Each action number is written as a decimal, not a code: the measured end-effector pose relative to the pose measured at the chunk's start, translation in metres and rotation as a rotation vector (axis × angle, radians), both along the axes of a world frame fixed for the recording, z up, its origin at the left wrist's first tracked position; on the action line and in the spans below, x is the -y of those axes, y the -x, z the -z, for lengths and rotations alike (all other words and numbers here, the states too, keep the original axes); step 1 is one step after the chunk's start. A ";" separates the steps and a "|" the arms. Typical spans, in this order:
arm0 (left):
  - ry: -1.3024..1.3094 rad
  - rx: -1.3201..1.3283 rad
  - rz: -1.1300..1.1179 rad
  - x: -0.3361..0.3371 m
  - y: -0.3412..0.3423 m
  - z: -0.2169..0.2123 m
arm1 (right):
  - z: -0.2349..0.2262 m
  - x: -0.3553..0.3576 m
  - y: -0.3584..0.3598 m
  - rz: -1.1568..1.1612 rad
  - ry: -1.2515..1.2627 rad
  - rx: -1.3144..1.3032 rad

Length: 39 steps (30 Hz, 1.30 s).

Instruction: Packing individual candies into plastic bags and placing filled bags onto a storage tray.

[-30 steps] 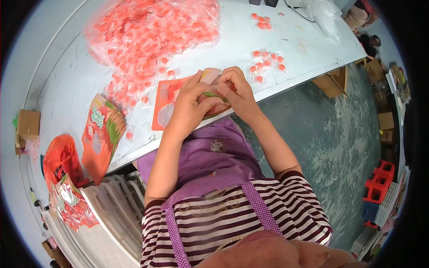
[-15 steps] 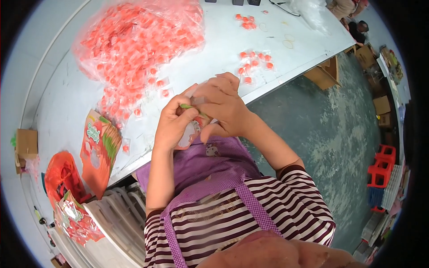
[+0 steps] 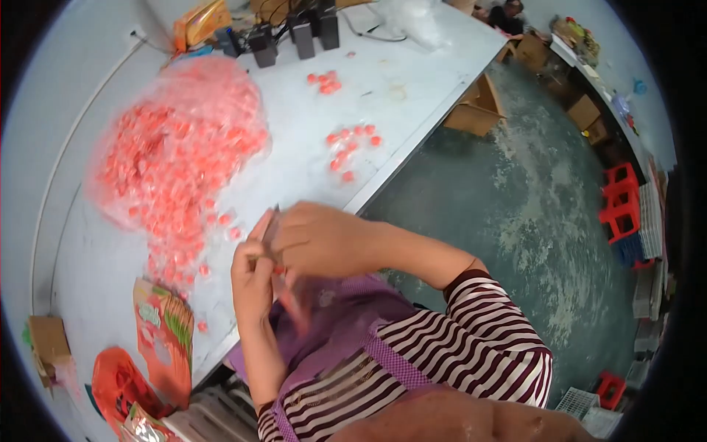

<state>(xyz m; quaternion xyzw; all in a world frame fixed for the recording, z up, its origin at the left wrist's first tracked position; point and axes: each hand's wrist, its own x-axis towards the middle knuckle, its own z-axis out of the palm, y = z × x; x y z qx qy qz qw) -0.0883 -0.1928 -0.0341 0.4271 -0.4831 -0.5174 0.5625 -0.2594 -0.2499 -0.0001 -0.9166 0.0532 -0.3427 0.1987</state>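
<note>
Just past the table's near edge, both of my hands are together on a flat pink-red printed packaging pouch (image 3: 296, 313). My left hand (image 3: 252, 278) is closed, its thumb and bent fingers pinching the pouch's side. My right hand (image 3: 320, 239) has its fingers curled at the upper part of the same pouch; the fingertips are partly hidden. The pouch is blurred, so its mouth cannot be made out. Close to my left hand, a stack of similar pouches (image 3: 163, 339) lies at the table edge. Beyond it is a big clear bag (image 3: 213, 81) spilling small wrapped red pieces (image 3: 177, 184).
Two small groups of red pieces, the nearer (image 3: 345, 158) and the farther (image 3: 325, 82), lie on the white table (image 3: 294, 140). Black box-shaped devices (image 3: 302, 37) with cables stand at the back. An open carton (image 3: 475, 110) sits beyond the right edge. Red stools (image 3: 620, 195) stand far right.
The view has shifted, so the table items appear lower and further left. My right hand has turned, with its back now uppermost and its fingers curled in. The pouch has tilted and its window no longer shows.
</note>
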 end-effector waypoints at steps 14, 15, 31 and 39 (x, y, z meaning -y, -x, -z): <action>0.169 -0.009 0.005 -0.001 -0.006 0.008 | 0.098 0.110 0.091 1.069 -0.036 -0.351; 0.167 -0.005 0.000 -0.001 -0.004 0.006 | 0.100 0.113 0.088 1.062 -0.039 -0.349; 0.397 0.413 -0.183 0.035 0.025 -0.012 | 0.119 0.111 0.067 0.859 0.160 -0.229; 0.338 0.475 -0.126 0.059 0.035 -0.005 | 0.104 0.160 0.081 0.945 -0.790 0.612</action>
